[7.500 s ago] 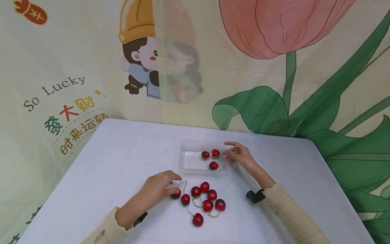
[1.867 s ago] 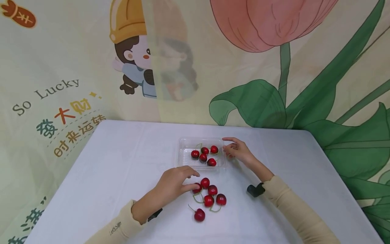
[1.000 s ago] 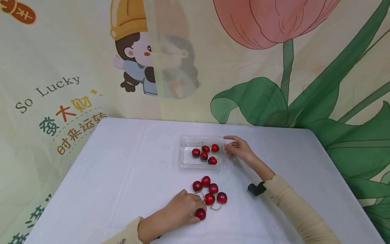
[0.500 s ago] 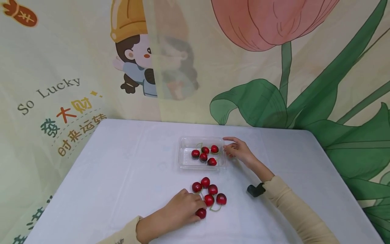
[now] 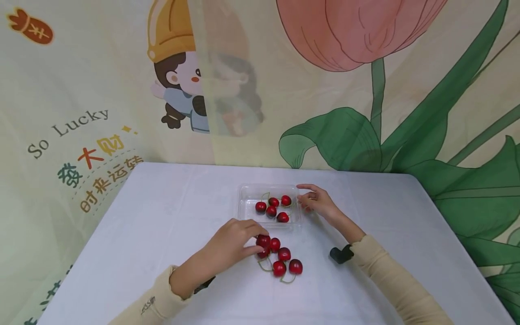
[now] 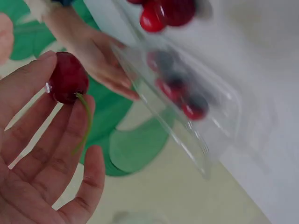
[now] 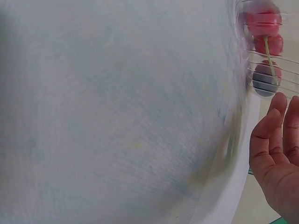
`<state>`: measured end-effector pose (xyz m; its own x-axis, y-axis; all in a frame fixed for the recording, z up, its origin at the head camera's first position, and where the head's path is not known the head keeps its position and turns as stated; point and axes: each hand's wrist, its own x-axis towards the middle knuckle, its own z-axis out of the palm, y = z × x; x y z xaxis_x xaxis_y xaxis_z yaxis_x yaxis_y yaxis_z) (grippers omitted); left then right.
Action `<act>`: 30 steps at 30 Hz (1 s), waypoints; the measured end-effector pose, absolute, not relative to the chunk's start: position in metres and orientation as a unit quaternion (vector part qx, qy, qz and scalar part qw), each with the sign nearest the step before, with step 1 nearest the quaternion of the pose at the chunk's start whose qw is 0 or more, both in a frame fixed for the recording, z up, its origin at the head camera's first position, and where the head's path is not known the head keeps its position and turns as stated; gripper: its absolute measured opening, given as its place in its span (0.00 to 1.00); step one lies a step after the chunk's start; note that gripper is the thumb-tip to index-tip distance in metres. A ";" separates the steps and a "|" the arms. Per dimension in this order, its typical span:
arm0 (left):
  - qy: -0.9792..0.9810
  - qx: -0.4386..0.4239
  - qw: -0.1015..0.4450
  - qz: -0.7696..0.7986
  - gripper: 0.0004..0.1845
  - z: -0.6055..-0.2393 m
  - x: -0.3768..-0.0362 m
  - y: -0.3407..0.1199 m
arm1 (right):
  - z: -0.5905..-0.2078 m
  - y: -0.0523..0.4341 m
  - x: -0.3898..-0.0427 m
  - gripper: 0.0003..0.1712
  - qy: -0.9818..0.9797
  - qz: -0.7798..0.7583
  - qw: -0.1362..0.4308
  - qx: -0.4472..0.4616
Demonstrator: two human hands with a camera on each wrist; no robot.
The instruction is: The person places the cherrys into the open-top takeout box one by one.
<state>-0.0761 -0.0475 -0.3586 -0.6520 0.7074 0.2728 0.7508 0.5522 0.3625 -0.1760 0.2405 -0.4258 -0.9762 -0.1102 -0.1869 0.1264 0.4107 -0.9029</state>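
A cherry (image 6: 69,77) sits pinched at the fingertips of the left hand (image 5: 230,240), its stem hanging down across the fingers; in the head view this is just below frame centre, right over the loose cherries (image 5: 284,261) on the white bench (image 5: 162,234). Just above them lies a clear tray (image 5: 248,212) with four cherries inside. The right hand (image 5: 318,201), fingers relaxed and holding nothing, rests against the tray's right edge.

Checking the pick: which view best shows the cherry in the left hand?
The left wrist view: the cherry sits sharp at the left hand's fingertips, stem hanging. The head view shows it small, half hidden by fingers. The right wrist view misses it, showing only blurred cherries in the tray.
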 end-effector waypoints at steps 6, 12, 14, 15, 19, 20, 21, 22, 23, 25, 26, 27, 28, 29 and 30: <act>-0.895 -0.379 0.074 -0.223 0.16 -0.357 -0.112 -0.046 | -0.428 0.243 -0.176 0.27 0.829 -0.548 0.112 0.006; -0.905 -0.368 0.069 -0.200 0.16 -0.362 -0.128 -0.042 | -0.432 0.244 -0.175 0.27 0.826 -0.552 0.116 0.000; -0.908 -0.364 0.063 -0.200 0.15 -0.364 -0.131 -0.041 | -0.433 0.244 -0.175 0.27 0.826 -0.552 0.117 0.003; -0.909 -0.362 0.059 -0.200 0.15 -0.365 -0.133 -0.040 | -0.434 0.243 -0.176 0.27 0.825 -0.553 0.118 0.005; -0.915 -0.349 0.037 -0.201 0.15 -0.366 -0.140 -0.035 | -0.433 0.243 -0.176 0.27 0.824 -0.554 0.116 0.005; -0.916 -0.347 0.032 -0.199 0.15 -0.367 -0.141 -0.034 | -0.433 0.242 -0.176 0.27 0.824 -0.555 0.114 0.004; -0.918 -0.345 0.027 -0.196 0.15 -0.368 -0.143 -0.033 | -0.432 0.242 -0.175 0.27 0.824 -0.555 0.113 0.002; -0.919 -0.343 0.022 -0.194 0.15 -0.369 -0.144 -0.032 | -0.432 0.243 -0.175 0.27 0.825 -0.554 0.111 0.000; -0.919 -0.344 0.018 -0.191 0.15 -0.370 -0.145 -0.031 | -0.431 0.243 -0.175 0.27 0.825 -0.554 0.110 0.000; -0.919 -0.345 0.014 -0.188 0.15 -0.373 -0.147 -0.030 | -0.431 0.243 -0.175 0.27 0.825 -0.555 0.107 0.001; -0.919 -0.346 0.012 -0.187 0.14 -0.375 -0.148 -0.029 | -0.431 0.243 -0.175 0.27 0.826 -0.553 0.106 -0.001; -0.919 -0.346 0.009 -0.187 0.14 -0.377 -0.149 -0.028 | -0.431 0.243 -0.175 0.27 0.826 -0.553 0.105 -0.001; -0.919 -0.346 0.005 -0.189 0.14 -0.379 -0.149 -0.028 | -0.431 0.243 -0.176 0.27 0.827 -0.553 0.105 -0.003; -0.919 -0.346 0.001 -0.189 0.14 -0.382 -0.150 -0.027 | -0.431 0.243 -0.176 0.27 0.826 -0.554 0.105 0.000; -0.919 -0.343 -0.003 -0.191 0.14 -0.385 -0.151 -0.027 | -0.431 0.243 -0.177 0.27 0.826 -0.554 0.105 0.000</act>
<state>-0.1506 -0.0267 -0.3847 -0.7640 0.6329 0.1252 0.6303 0.6909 0.3540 -0.1767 0.2429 -0.4311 -0.9781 -0.1155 -0.1733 0.1166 0.3859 -0.9152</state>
